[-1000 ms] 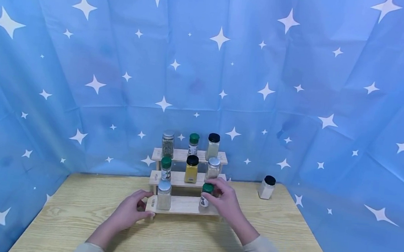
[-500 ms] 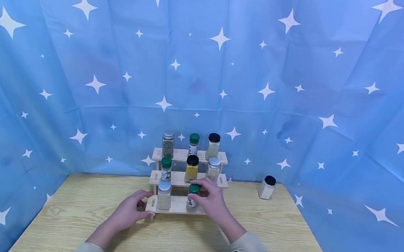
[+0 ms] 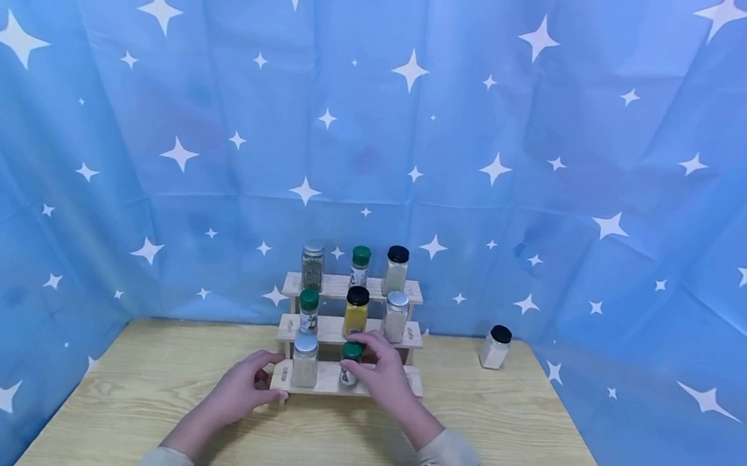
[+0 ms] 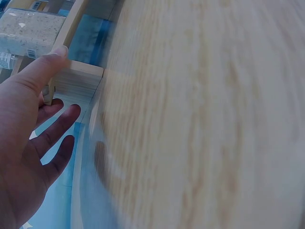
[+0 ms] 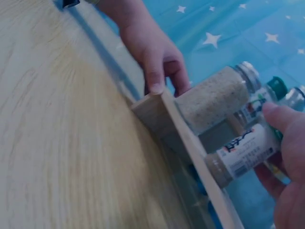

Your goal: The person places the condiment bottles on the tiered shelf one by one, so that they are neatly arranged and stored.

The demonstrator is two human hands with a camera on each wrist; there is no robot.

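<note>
A three-tier wooden spice rack (image 3: 406,379) stands on the table, loaded with jars. My left hand (image 3: 242,389) holds the left end of its bottom shelf, thumb at the front edge; in the left wrist view the other fingers spread behind the board. My right hand (image 3: 388,379) pinches a green-capped spice jar (image 3: 349,373) by its upper part, around the middle of the bottom shelf. The jar's label (image 5: 248,149) faces forward and its base is at the board. Left of it is a silver-capped jar (image 3: 305,364) with pale, speckled contents.
On the middle shelf are a green-capped jar (image 3: 308,313), a yellow jar with a black cap (image 3: 356,313) and a silver-capped jar (image 3: 395,319). Three more jars line the top shelf. A black-capped white jar (image 3: 495,347) stands at the table's back right, before a starry blue curtain (image 3: 629,138).
My right hand has slid the green-capped spice jar left along the bottom shelf, from near its right end to the middle. The left hand stays at the rack's end.
</note>
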